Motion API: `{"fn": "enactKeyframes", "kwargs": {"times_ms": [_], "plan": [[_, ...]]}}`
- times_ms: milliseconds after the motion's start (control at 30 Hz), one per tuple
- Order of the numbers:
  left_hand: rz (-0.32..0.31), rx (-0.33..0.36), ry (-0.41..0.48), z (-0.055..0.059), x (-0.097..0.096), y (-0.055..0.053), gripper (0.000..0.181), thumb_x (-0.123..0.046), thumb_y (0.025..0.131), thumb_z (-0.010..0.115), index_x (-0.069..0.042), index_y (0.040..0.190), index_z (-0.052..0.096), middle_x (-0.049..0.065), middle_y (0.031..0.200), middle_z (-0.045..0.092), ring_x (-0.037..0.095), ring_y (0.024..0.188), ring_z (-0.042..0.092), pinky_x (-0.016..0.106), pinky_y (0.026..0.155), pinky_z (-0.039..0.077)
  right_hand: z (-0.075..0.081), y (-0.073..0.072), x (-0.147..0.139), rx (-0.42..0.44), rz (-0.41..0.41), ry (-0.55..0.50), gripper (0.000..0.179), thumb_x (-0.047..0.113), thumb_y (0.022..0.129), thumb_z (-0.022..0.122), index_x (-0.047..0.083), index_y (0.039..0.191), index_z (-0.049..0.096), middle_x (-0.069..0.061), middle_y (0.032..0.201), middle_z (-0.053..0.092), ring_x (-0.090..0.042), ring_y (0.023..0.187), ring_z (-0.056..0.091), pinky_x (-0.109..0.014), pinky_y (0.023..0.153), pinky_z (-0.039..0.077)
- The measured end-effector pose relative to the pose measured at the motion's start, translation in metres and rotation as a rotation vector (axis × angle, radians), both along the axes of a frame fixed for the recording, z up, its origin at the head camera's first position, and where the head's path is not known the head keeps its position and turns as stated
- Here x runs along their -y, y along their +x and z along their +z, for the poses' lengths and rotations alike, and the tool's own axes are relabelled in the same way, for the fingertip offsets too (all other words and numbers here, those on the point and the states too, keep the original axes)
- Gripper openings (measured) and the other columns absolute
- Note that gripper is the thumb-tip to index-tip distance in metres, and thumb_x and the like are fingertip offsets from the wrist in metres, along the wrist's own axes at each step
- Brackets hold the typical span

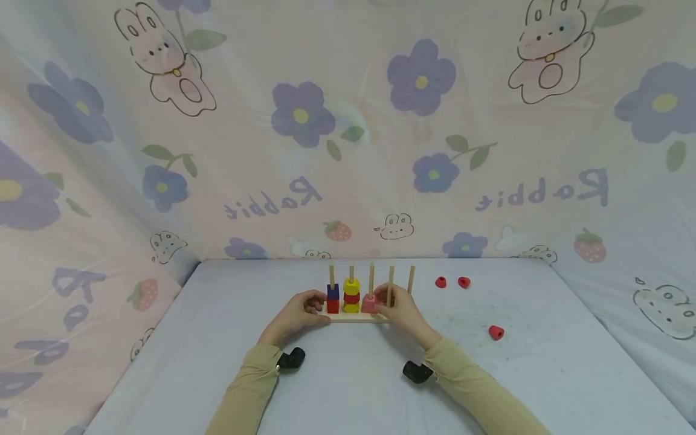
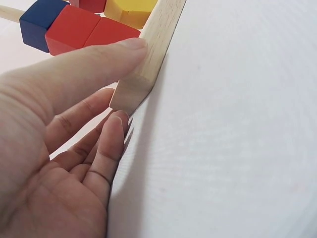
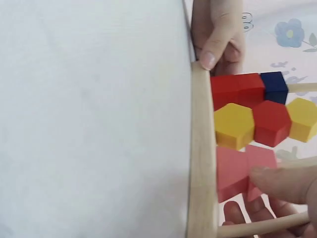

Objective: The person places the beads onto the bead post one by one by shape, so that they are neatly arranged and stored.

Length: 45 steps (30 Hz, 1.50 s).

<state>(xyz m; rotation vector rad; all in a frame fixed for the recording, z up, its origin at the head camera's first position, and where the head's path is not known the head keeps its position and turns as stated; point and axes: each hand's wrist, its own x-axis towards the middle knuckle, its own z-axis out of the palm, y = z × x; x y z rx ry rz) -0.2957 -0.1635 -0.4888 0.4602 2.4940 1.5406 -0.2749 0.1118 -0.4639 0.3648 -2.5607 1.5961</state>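
A wooden peg stand (image 1: 356, 321) with several upright pegs sits on the table. My left hand (image 1: 298, 311) grips its left end, thumb (image 2: 131, 47) on the base and fingers curled behind. The leftmost peg carries red blocks (image 3: 237, 88) under a blue block (image 3: 274, 87). On the second peg a red hexagonal block (image 3: 271, 123) sits between two yellow hexagonal blocks (image 3: 234, 125). Two pink blocks are on the third peg; my right hand (image 1: 401, 308) pinches the upper pink block (image 3: 261, 157), above the lower pink block (image 3: 232, 171).
Two small red blocks (image 1: 441, 282) lie at the back right of the white table (image 1: 348, 386). Another red block (image 1: 496, 332) is nearer, farther right. A patterned curtain (image 1: 353, 151) hangs behind the table. The two rightmost pegs (image 1: 411, 279) hold no blocks.
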Motion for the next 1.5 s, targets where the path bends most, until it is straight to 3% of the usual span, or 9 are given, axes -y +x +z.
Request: {"fn": "enactKeyframes", "kwargs": {"times_ms": [300,600,867,1000,1233,1500], "plan": [[0.003,-0.004,-0.004,-0.004,-0.001,0.000,0.054,-0.017,0.074,0.083,-0.006,0.120,0.058,0.007,0.097,0.057,0.020,0.082,0.050,0.029,0.072,0.045,-0.006,0.003,-0.005,0.009,0.015,0.025,0.026,-0.003,0.083,0.069,0.001,0.106,0.060,-0.008,0.101,0.063,-0.025,0.094,0.060,-0.042,0.087,0.050],[0.017,-0.011,0.001,-0.001,0.000,-0.001,0.054,-0.012,0.074,0.082,-0.005,0.122,0.058,0.010,0.100,0.058,0.022,0.084,0.050,0.032,0.073,0.044,0.014,0.023,-0.038,0.036,0.233,0.101,0.057,0.005,0.089,0.066,-0.007,0.137,0.039,-0.026,0.129,0.052,-0.040,0.120,0.050,-0.051,0.100,0.038],[0.008,0.005,-0.011,-0.001,-0.001,-0.001,0.054,-0.018,0.073,0.084,-0.006,0.120,0.059,0.006,0.096,0.057,0.021,0.083,0.051,0.030,0.074,0.046,0.026,0.045,-0.087,0.022,0.364,0.152,0.055,0.013,0.090,0.067,-0.002,0.137,0.043,-0.024,0.131,0.051,-0.042,0.119,0.049,-0.054,0.099,0.038],[0.013,0.006,-0.011,0.000,-0.001,-0.001,0.055,-0.017,0.073,0.084,-0.006,0.120,0.059,0.006,0.097,0.057,0.021,0.084,0.051,0.030,0.074,0.046,0.037,0.053,-0.116,-0.014,0.353,0.207,0.050,0.013,0.090,0.067,0.002,0.134,0.047,-0.018,0.130,0.053,-0.041,0.118,0.050,-0.054,0.099,0.038],[0.009,0.011,-0.007,0.001,0.001,-0.001,0.055,-0.018,0.073,0.084,-0.006,0.121,0.059,0.007,0.096,0.057,0.022,0.084,0.051,0.031,0.074,0.046,0.049,0.062,-0.170,-0.067,0.224,0.300,0.052,0.016,0.088,0.070,0.001,0.132,0.049,-0.013,0.122,0.058,-0.038,0.110,0.055,-0.048,0.092,0.045],[0.007,0.007,-0.018,0.001,0.000,0.000,0.055,-0.018,0.073,0.084,-0.005,0.120,0.059,0.006,0.096,0.057,0.021,0.083,0.051,0.032,0.074,0.046,0.042,0.068,-0.221,0.042,0.184,0.345,0.059,0.017,0.086,0.072,-0.007,0.132,0.045,-0.023,0.119,0.057,-0.040,0.105,0.057,-0.040,0.084,0.051]]}}
